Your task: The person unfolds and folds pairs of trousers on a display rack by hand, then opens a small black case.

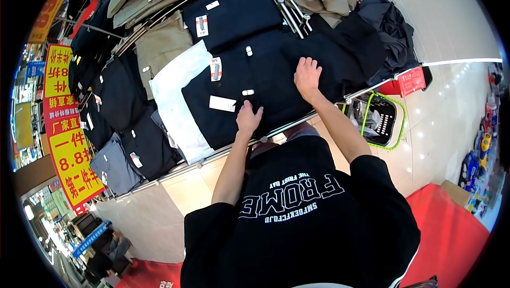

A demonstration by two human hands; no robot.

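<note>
Dark trousers (pixel 276 86) lie spread across the display rack, their paper tags and white security tags showing. My left hand (pixel 248 119) rests near the front edge of the dark cloth, thumb and fingers apart, just right of a white paper tag (pixel 222 103). Farther right, my right hand (pixel 307 78) lies on the same cloth with its fingers slightly bent and nothing visibly held. A white sheet (pixel 178 107), perhaps plastic or cloth, sticks out along the left side of the dark trousers. Behind them sits another folded dark garment (pixel 239 12) with a printed tag.
Folded khaki garments (pixel 162 44) and grey ones (pixel 114 165) lie to the left. Metal rails (pixel 289 12) divide the rack. A black basket with a green rim (pixel 402 129) stands on the floor at right, near a red box (pixel 411 82). Yellow-red signs (pixel 74 163) hang at left.
</note>
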